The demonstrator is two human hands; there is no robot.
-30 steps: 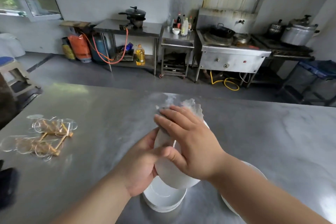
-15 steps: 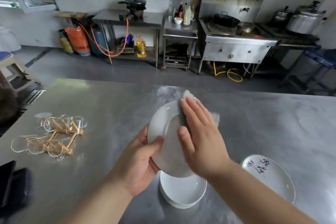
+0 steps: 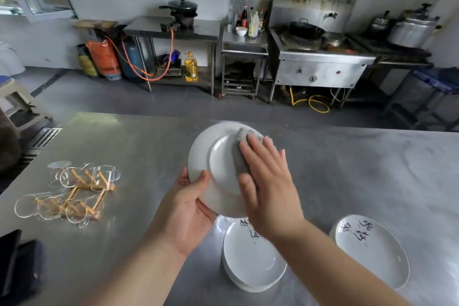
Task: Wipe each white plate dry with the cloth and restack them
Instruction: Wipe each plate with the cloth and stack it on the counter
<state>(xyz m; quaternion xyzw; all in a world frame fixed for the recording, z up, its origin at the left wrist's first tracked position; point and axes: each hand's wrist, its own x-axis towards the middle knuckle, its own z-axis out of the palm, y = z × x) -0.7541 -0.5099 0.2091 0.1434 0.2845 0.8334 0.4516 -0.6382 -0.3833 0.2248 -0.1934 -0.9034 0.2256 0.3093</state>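
Your steel table has a stack of white plates near you, and a lone plate lies to its right. You hold the tilted plate up over the stack. Your left hand grips its edge, thumb on the back. Your right hand has its fingers out flat, pressing the grey cloth on the plate.

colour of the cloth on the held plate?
Grey. The crumpled cloth that the right hand presses on the round white plate; head view shows it best.
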